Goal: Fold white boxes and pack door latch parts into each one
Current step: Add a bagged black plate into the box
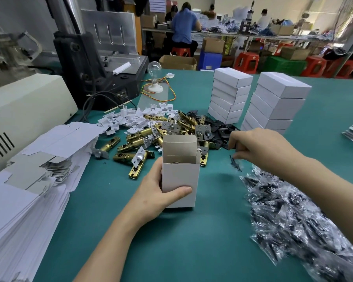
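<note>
Item: tall white cardboard box (180, 180), upright on the teal table top (192, 241), near centre, top flap raised and mouth open; contents not discernible. Left hand (161, 192): wrapped round the box's lower left side, thumb pressed across its front face. Right hand (259, 147): held above the table to the right of the box, fingers curled downward at the edge of a heap of flat black metal plates (222, 129); whether they pinch one cannot be told. Just behind the box: a loose pile of brass-coloured cylindrical door latch bodies (143, 137), some with silver faceplates. Behind that: a scatter of small white plastic pieces (130, 117). Right foreground: a heap of clear plastic bags holding small black screws (293, 216). Rear of table: two stacks of closed white boxes, the left stack (230, 94) and the right stack (277, 102) near each other. Left edge: a slumped stack of flat white box blanks (39, 169), beside a cream machine housing (29, 98). Further back: a clear light bulb on a white base (154, 68).
</note>
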A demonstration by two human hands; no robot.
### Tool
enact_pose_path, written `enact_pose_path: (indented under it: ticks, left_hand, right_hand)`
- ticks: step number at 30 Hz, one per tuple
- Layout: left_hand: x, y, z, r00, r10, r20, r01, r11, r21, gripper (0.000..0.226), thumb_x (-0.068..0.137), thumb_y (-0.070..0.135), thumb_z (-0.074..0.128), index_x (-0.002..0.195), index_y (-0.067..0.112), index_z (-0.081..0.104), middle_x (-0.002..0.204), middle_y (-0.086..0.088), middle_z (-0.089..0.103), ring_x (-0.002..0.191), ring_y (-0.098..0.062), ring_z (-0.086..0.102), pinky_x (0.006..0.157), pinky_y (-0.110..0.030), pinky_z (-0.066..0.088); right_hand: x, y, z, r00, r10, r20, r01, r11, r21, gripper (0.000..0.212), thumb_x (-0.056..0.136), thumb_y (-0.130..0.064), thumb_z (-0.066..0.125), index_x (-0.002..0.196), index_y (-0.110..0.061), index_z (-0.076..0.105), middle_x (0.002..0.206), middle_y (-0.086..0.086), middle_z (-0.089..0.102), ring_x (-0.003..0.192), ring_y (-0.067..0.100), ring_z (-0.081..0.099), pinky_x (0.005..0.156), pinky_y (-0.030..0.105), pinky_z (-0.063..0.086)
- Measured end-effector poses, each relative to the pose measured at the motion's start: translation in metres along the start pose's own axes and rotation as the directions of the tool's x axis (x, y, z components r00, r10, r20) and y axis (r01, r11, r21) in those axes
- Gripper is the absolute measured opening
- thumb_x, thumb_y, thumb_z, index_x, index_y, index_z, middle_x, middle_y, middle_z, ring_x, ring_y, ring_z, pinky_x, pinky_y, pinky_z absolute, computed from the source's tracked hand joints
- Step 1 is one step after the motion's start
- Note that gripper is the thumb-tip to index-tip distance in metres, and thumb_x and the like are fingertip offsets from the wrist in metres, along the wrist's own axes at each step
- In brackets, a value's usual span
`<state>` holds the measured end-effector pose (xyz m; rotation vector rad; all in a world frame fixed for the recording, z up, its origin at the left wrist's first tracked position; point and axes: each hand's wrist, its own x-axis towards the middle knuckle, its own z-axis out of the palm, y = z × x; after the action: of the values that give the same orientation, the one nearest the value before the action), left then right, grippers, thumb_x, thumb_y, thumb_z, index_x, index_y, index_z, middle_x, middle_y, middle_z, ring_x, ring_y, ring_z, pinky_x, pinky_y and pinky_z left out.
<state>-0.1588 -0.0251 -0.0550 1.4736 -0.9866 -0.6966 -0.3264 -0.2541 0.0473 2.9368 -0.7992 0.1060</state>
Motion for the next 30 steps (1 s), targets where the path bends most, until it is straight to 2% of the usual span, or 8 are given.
enact_pose_path:
  ticks: [6,9,12,14,16,21,24,30]
  left_hand:
    - [0.001,-0.001,-0.001,1.000,-0.005,0.005,0.005,1.000,-0.005,0.066,0.068,0.050,0.088,0.123,0.062,0.052,0.116,0.027,0.070,0.108,0.003,0.069,0.082,-0.012,0.055]
    - [0.001,-0.001,-0.001,1.000,-0.007,0.004,0.007,1.000,-0.007,0.067,0.069,0.051,0.088,0.123,0.063,0.051,0.117,0.026,0.070,0.109,0.002,0.069,0.083,-0.013,0.055]
    - [0.001,-0.002,-0.001,1.000,-0.009,0.001,0.009,1.000,-0.003,0.064,0.073,0.046,0.088,0.123,0.062,0.052,0.116,0.026,0.070,0.108,0.002,0.069,0.082,-0.014,0.056]
    - [0.002,-0.002,-0.001,1.000,-0.010,0.002,0.010,1.000,-0.019,0.062,0.077,0.038,0.089,0.123,0.060,0.053,0.116,0.024,0.071,0.107,0.000,0.070,0.081,-0.015,0.057]
    - [0.002,-0.003,-0.001,1.000,-0.012,0.005,0.012,0.999,-0.036,0.061,0.079,0.033,0.088,0.124,0.057,0.054,0.116,0.020,0.072,0.107,-0.002,0.071,0.081,-0.017,0.058]
    - [0.001,-0.005,-0.002,1.000,-0.012,0.010,0.012,0.999,-0.044,0.063,0.082,0.025,0.089,0.128,0.048,0.055,0.115,0.016,0.073,0.106,-0.005,0.072,0.081,-0.019,0.059]
    - [0.003,-0.005,-0.001,1.000,-0.003,-0.007,0.002,0.999,-0.042,0.058,0.079,0.027,0.088,0.121,0.052,0.057,0.112,0.016,0.074,0.104,-0.006,0.073,0.080,-0.022,0.059]
    - [0.004,-0.004,-0.003,0.999,0.020,-0.044,-0.023,0.997,-0.071,0.068,0.075,0.040,0.089,0.133,0.040,0.054,0.118,0.005,0.077,0.108,-0.016,0.075,0.086,-0.035,0.064]
  right_hand:
    - [-0.001,-0.002,-0.014,0.996,0.034,-0.086,-0.038,0.998,-0.050,0.005,0.092,-0.032,0.074,0.093,-0.032,0.069,0.083,-0.014,0.070,0.085,0.018,0.064,0.068,0.032,0.048]
    - [-0.004,-0.005,-0.022,0.984,0.034,-0.175,0.020,0.955,0.297,0.007,0.091,-0.024,0.076,0.087,-0.028,0.072,0.074,-0.015,0.070,0.073,0.008,0.066,0.071,0.033,0.055]
    - [-0.009,-0.020,-0.035,0.966,0.090,-0.243,0.132,0.635,0.761,0.009,0.092,-0.014,0.075,0.087,-0.021,0.073,0.075,-0.005,0.076,0.068,0.007,0.071,0.068,0.020,0.057]
    - [-0.010,-0.036,-0.040,0.964,0.104,-0.246,0.184,0.409,0.894,0.008,0.093,-0.010,0.073,0.088,-0.017,0.072,0.077,-0.002,0.078,0.066,0.009,0.072,0.063,0.015,0.054]
    - [-0.009,-0.051,-0.041,0.960,0.099,-0.261,0.214,0.338,0.916,0.006,0.093,-0.007,0.072,0.090,-0.011,0.071,0.078,0.002,0.078,0.063,0.010,0.069,0.060,0.016,0.054]
    - [-0.003,-0.080,-0.030,0.958,-0.040,-0.285,0.255,0.576,0.777,0.009,0.091,-0.009,0.076,0.088,-0.015,0.071,0.078,-0.004,0.076,0.054,0.012,0.067,0.057,0.028,0.056]
    - [-0.002,-0.087,-0.028,0.949,-0.167,-0.268,0.303,0.724,0.620,0.015,0.090,-0.012,0.076,0.084,-0.024,0.069,0.075,-0.015,0.072,0.053,0.002,0.063,0.054,0.014,0.046]
    - [0.004,-0.080,-0.046,0.951,-0.211,-0.227,0.298,0.821,0.486,0.016,0.089,-0.011,0.077,0.092,-0.026,0.075,0.078,-0.016,0.074,0.066,-0.010,0.061,0.060,0.007,0.041]
